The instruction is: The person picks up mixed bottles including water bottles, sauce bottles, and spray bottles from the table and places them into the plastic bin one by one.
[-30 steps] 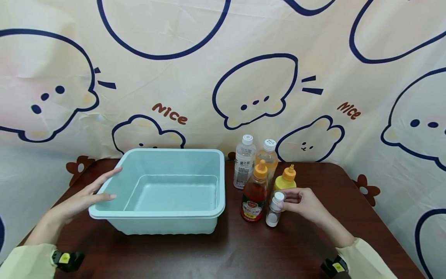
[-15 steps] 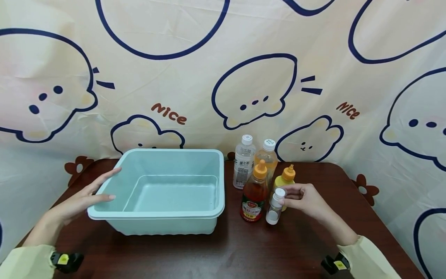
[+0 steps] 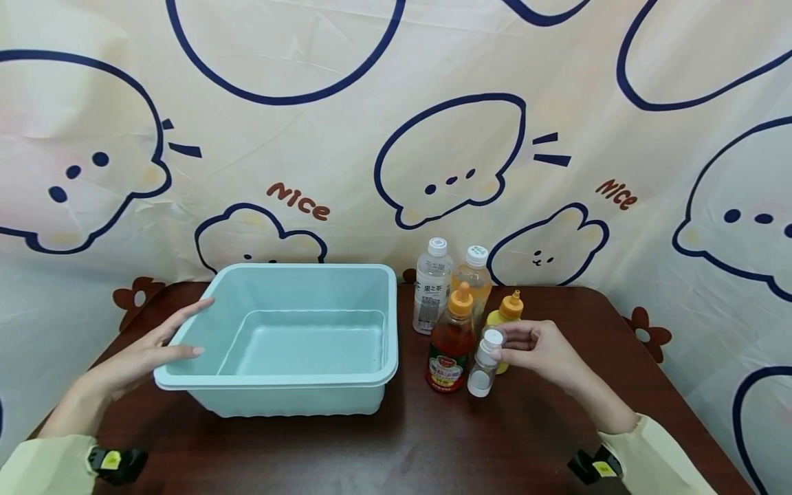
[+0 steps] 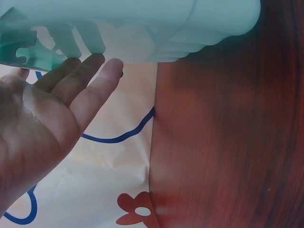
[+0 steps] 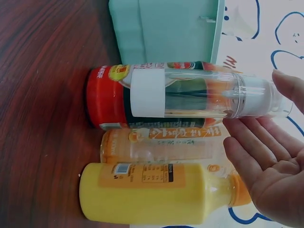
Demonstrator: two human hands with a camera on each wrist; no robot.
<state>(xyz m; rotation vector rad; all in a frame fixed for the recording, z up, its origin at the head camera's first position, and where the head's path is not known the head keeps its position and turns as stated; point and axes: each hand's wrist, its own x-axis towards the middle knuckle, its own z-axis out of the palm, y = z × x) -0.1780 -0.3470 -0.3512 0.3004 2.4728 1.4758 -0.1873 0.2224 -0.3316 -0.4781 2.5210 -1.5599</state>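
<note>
My right hand [image 3: 541, 350] pinches a small clear bottle [image 3: 482, 371] by its capped top, between thumb and fingers. The bottle tilts slightly; in the right wrist view its white base [image 5: 148, 92] hangs off the table. Close behind it stand a red sauce bottle [image 3: 447, 357] with an orange cap and a yellow squeeze bottle [image 5: 142, 194], partly hidden by the hand in the head view. My left hand [image 3: 139, 357] holds the left rim of a light blue-green tub [image 3: 291, 399], thumb over the rim. In the left wrist view, fingers [image 4: 97, 95] lie against the tub's outside.
A clear labelled drink bottle [image 3: 432, 292] and an amber drink bottle [image 3: 473, 278] stand at the back, beside the sauce bottle. The tub holds nothing visible. A dark wooden table [image 3: 408, 454] lies below, with a printed cloth [image 3: 346, 158] behind and at the sides.
The small clear bottle has moved slightly up and left in the head view, with my right hand. My left hand and the tub have stayed about the same.
</note>
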